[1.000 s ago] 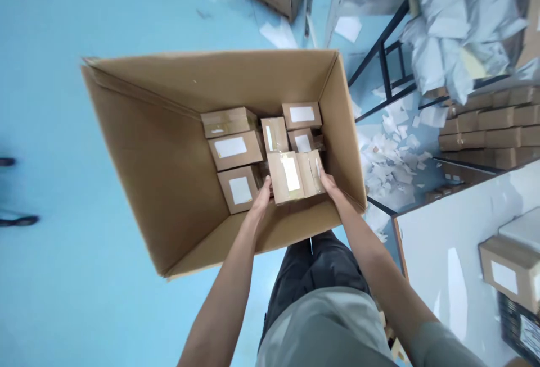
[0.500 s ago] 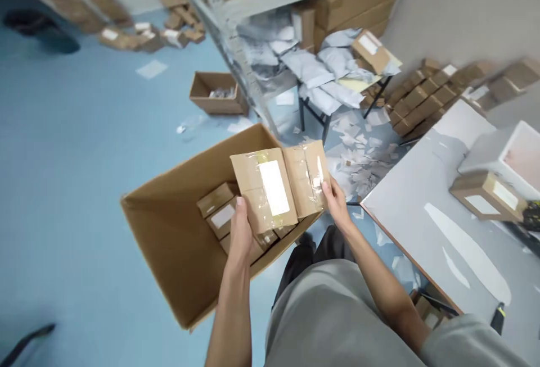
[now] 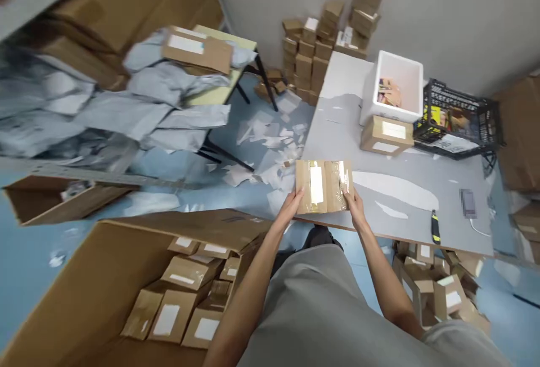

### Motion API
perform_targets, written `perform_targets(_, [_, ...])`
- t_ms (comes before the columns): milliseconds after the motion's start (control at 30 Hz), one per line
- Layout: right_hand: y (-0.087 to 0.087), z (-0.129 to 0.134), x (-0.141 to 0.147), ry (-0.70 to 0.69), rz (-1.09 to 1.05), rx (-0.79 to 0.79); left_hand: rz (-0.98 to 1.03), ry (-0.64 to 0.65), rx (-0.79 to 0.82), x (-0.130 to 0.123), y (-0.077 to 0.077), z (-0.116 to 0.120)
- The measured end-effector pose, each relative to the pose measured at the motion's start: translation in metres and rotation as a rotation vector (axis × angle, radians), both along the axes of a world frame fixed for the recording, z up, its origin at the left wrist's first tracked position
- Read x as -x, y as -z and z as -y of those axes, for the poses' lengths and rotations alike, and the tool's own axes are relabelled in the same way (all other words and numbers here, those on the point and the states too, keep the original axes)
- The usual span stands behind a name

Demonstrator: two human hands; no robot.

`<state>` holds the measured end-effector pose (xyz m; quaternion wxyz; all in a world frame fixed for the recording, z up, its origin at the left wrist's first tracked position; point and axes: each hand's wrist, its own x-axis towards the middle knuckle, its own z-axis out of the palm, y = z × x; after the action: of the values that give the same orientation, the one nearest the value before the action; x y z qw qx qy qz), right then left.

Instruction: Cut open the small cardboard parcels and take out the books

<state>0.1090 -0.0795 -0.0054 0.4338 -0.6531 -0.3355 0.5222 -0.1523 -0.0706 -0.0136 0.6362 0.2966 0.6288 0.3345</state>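
Note:
Two small taped cardboard boxes (image 3: 324, 187), pressed side by side, are held between my hands over the near left edge of the grey table (image 3: 337, 131). My left hand (image 3: 289, 207) grips the left end, by the box with a white label. Around the right end, where clear tape shines, my right hand (image 3: 354, 205) is closed. The large open carton (image 3: 67, 282) stands at lower left with several labelled small boxes (image 3: 166, 319) inside.
On the table are a white foam box (image 3: 399, 89), a labelled box (image 3: 386, 135), a black crate (image 3: 459, 119) and a yellow-black cutter (image 3: 435, 227). Grey mail bags (image 3: 126, 111) lie at left; paper scraps (image 3: 270, 159) litter the floor. Boxes (image 3: 439, 288) sit under the table.
The view has swung right. Both hands have carried the two boxes away from above the large carton to the table's edge, still gripping them.

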Motion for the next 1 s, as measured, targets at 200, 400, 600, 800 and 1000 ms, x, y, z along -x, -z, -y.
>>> perform_targets(200, [0.046, 0.0, -0.079, 0.101, 0.022, 0.137, -0.031, 0.164, 0.116, -0.089, 0.054, -0.025])
perform_targets(400, [0.059, -0.003, -0.104, -0.034, 0.222, 0.158, 0.008, 0.138, 0.109, -0.104, 0.07, -0.022])
perform_targets(600, [0.038, -0.024, -0.081, -0.144, 0.722, -0.103, 0.021, -0.014, 0.099, -0.083, 0.064, 0.0])
perform_targets(800, [0.023, -0.047, 0.02, -0.612, 0.621, -0.347, -0.003, -0.323, 0.019, -0.004, 0.047, 0.071])
perform_targets(1000, [0.022, 0.003, 0.166, -1.031, 0.491, -0.424, -0.098, -0.758, -0.023, 0.099, 0.035, 0.206])
